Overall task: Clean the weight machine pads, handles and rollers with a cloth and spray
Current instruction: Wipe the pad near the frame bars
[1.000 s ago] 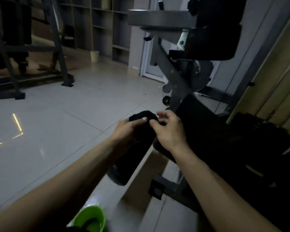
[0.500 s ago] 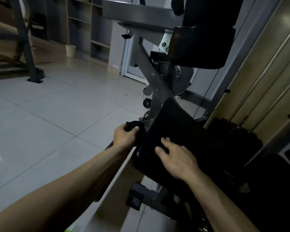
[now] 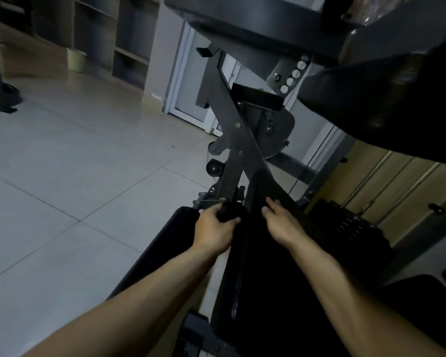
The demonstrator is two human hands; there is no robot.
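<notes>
My left hand [image 3: 215, 228] grips a bunched black cloth [image 3: 229, 212] at the near end of a black foam roller [image 3: 162, 243] on the weight machine. My right hand [image 3: 281, 221] lies flat with straight fingers on the long black seat pad [image 3: 263, 292], near its far end. A grey steel frame arm [image 3: 238, 150] rises from just beyond both hands. A large black upper pad [image 3: 386, 99] hangs overhead at the right. No spray bottle is in sight.
Pale floor tiles [image 3: 75, 176] spread to the left. The black weight stack [image 3: 345, 225] sits right of the seat pad, in front of yellowish wall panels [image 3: 397, 186]. Grey shelving [image 3: 108, 34] and a small bin [image 3: 76, 59] stand at the back, and another machine's foot [image 3: 0, 101] at far left.
The view has tilted up and closer to the machine. My right hand slid forward along the seat pad. My left hand with the cloth stays at the roller's end. The green container left view.
</notes>
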